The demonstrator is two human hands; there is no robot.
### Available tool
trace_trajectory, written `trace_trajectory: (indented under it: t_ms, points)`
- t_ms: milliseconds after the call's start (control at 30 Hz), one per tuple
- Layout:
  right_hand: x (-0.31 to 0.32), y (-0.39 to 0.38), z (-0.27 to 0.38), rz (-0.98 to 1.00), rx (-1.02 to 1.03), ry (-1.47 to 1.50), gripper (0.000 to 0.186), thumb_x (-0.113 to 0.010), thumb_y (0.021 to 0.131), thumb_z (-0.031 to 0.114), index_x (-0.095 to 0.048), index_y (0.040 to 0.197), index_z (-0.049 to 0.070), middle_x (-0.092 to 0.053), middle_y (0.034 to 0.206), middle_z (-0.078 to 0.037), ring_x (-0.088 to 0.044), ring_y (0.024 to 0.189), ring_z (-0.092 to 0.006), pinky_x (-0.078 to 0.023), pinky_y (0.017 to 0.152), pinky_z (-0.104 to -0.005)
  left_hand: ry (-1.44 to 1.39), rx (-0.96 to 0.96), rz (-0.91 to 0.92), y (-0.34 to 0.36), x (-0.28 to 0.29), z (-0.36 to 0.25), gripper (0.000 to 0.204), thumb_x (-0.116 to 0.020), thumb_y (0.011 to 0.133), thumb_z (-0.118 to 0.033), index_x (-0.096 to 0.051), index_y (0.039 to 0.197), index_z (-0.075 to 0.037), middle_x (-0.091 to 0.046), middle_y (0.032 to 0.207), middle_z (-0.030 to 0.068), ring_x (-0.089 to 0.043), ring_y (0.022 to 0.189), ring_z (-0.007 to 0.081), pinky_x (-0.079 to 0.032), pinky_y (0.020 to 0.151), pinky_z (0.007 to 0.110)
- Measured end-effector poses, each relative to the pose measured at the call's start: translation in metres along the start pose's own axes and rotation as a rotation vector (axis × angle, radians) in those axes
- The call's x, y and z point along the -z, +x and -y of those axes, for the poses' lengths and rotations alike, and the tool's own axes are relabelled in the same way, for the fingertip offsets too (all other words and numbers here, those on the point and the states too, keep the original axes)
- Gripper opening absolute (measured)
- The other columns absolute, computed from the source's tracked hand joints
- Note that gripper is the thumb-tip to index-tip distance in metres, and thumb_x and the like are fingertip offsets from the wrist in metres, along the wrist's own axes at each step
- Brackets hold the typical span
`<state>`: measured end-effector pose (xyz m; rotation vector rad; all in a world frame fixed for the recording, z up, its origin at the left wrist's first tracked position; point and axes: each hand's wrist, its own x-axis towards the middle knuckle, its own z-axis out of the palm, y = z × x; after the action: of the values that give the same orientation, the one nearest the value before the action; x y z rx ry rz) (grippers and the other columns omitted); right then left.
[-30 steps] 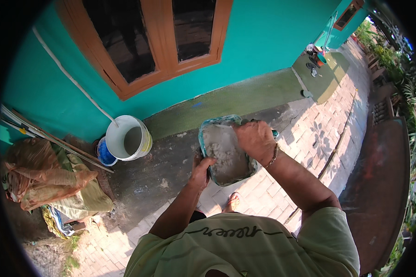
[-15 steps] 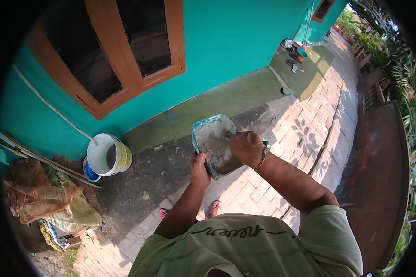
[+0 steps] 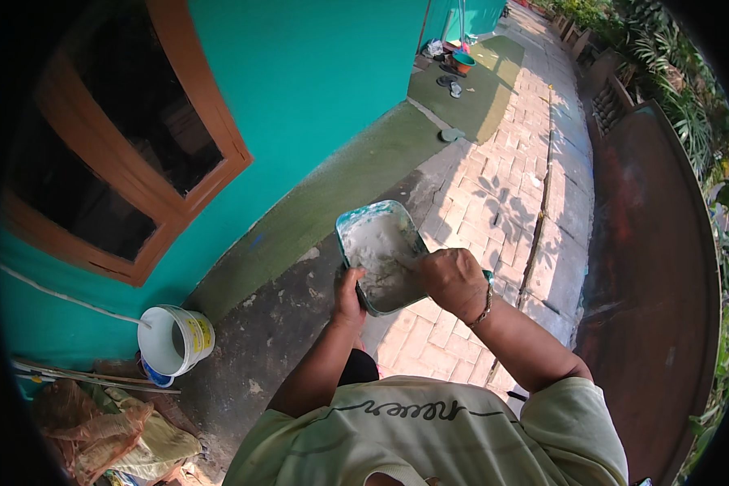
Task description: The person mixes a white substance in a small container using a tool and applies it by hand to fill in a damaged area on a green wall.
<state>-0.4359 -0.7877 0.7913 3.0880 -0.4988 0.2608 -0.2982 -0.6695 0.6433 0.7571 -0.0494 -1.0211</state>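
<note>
A rectangular tub (image 3: 349, 220) with a teal, paste-smeared rim is held out in front of me. Wet grey-white paste (image 3: 378, 247) coats its inside. My left hand (image 3: 348, 300) grips the near left side of the tub, thumb over the rim. Over the tub's right edge, my right hand (image 3: 455, 279) is closed round a hand tool whose teal handle end (image 3: 488, 277) shows beside the wrist. The working end of the tool dips into the paste and its shape is mostly hidden.
A white bucket (image 3: 164, 344) stands by the teal wall (image 3: 316, 89), below a brown-framed window (image 3: 158, 202). Crumpled sacks (image 3: 130, 437) lie near it. Sandals (image 3: 451, 84) and an orange-green basin (image 3: 463, 61) are farther along. A large dark panel (image 3: 648, 300) borders the paving (image 3: 494, 186) on the right.
My view has turned, so the window and bucket sit lower and farther left. My right hand has shifted slightly right and nearer with the tool. The left hand keeps its hold on the tub.
</note>
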Motion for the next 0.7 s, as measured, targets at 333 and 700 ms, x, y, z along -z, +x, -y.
trace_trajectory:
  t_ms: [333, 700]
  points:
    - [-0.028, 0.099, -0.106, -0.203, -0.169, -0.030, 0.015, -0.053, 0.081, 0.012, -0.065, 0.074, 0.006, -0.065, 0.069, -0.015, -0.066, 0.065, -0.0306, -0.051, 0.058, -0.0417, 0.144, 0.279, 0.186, 0.130, -0.045, -0.007, 0.049, -0.053, 0.083, -0.025, -0.053, 0.124, 0.001, -0.063, 0.113, 0.0150, -0.063, 0.102, 0.0272, -0.051, 0.091, 0.041]
    - [-0.052, 0.151, -0.195, 0.104, -0.438, 0.132, 0.012, -0.055, 0.083, 0.014, -0.066, 0.083, 0.009, -0.065, 0.070, -0.016, -0.066, 0.068, -0.0337, -0.053, 0.061, -0.0443, 0.157, 0.325, 0.189, 0.245, -0.128, -0.014, 0.039, -0.056, 0.082, -0.025, -0.059, 0.112, -0.001, -0.066, 0.104, 0.0118, -0.064, 0.096, 0.0244, -0.051, 0.088, 0.038]
